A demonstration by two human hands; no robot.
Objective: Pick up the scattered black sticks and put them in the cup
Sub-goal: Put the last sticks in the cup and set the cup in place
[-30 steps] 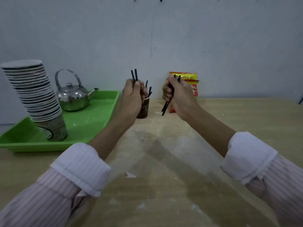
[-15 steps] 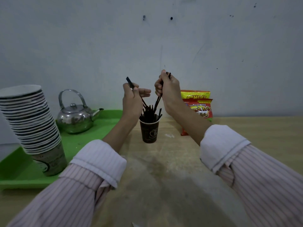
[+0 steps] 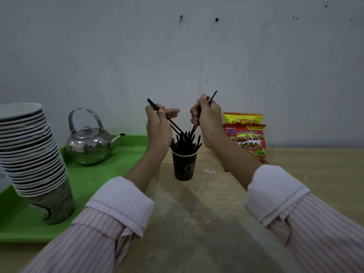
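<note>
A dark paper cup [image 3: 184, 166] stands upright on the wooden table, with several black sticks [image 3: 184, 142] poking out of its top. My left hand [image 3: 159, 127] hovers just above and left of the cup, pinching black sticks that slant down toward the rim. My right hand [image 3: 206, 117] is above and right of the cup, closed on black sticks whose lower ends reach in among those in the cup. I cannot tell exactly how many sticks each hand holds.
A green tray [image 3: 110, 174] at the left carries a steel kettle [image 3: 89, 142] and a tall leaning stack of paper cups [image 3: 33, 160]. Two snack bags [image 3: 247, 136] stand against the wall right of the cup. A small white scrap [image 3: 210, 171] lies beside the cup.
Both hands have risen from beside the cup to above it, and the sticks they hold now tilt down into the cup. The camera has tilted upward.
</note>
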